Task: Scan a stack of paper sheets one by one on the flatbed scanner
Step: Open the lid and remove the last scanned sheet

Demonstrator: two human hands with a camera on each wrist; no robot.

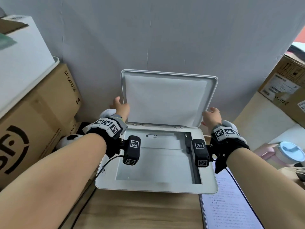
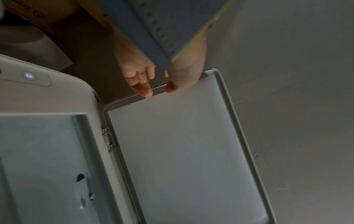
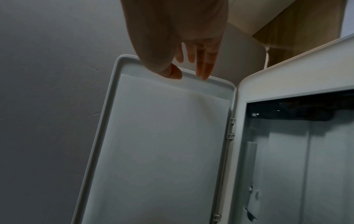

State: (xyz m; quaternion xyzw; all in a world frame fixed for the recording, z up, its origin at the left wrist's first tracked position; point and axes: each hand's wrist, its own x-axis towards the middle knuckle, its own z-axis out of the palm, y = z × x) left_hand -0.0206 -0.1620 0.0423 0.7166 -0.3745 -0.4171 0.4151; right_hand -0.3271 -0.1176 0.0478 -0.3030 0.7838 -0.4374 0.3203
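The scanner [image 1: 156, 162] is standing at the back edge of the tabletop [image 1: 140, 212], against the wall, and its lid [image 1: 168, 96] is standing raised, almost upright, so the glass [image 1: 156, 162] is showing bare. The left hand [image 1: 119, 107] is reaching to the left edge of the lid; in the left wrist view its thumb and fingertips [image 2: 146, 91] are lying loosely at the rim, and I cannot tell if they are really pinching it. The right hand [image 1: 212, 116] is staying at the right edge of the lid with relaxed, nearly straight fingers [image 3: 205, 71] touching the rim, holding nothing. The printed sheets [image 1: 231, 204] are lying in a stack at the front right corner of the tabletop, just beside the scanner. A cardboard box [image 1: 33, 129] is standing at the left edge.
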